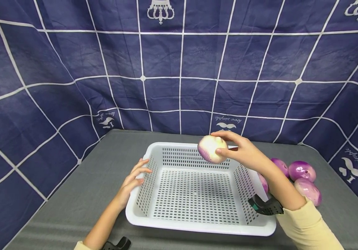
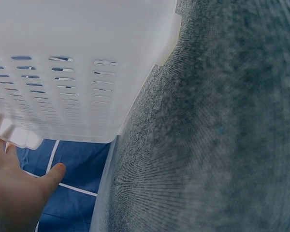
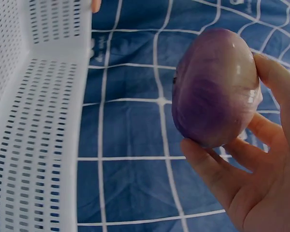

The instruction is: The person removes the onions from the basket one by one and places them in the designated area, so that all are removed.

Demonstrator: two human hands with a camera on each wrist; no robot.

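My right hand (image 1: 239, 149) holds a purple-and-white onion (image 1: 211, 149) above the far right part of a white perforated plastic basket (image 1: 197, 227). In the right wrist view, the fingers and thumb press on the sides of the onion (image 3: 215, 89), its purple skin glossy. My left hand (image 1: 132, 182) rests on the basket's left rim, its fingers laid over the edge. Seen from the left wrist, that hand's thumb (image 2: 53, 176) stretches out away from the basket wall (image 2: 82, 29). Nothing lies on the basket's visible floor.
To the right of the basket lie several more purple onions (image 1: 302, 171), one partly hidden behind the basket's right rim. Grey cloth (image 1: 97, 173) covers the table. A blue curtain with white lines (image 1: 197, 59) encloses the back and sides.
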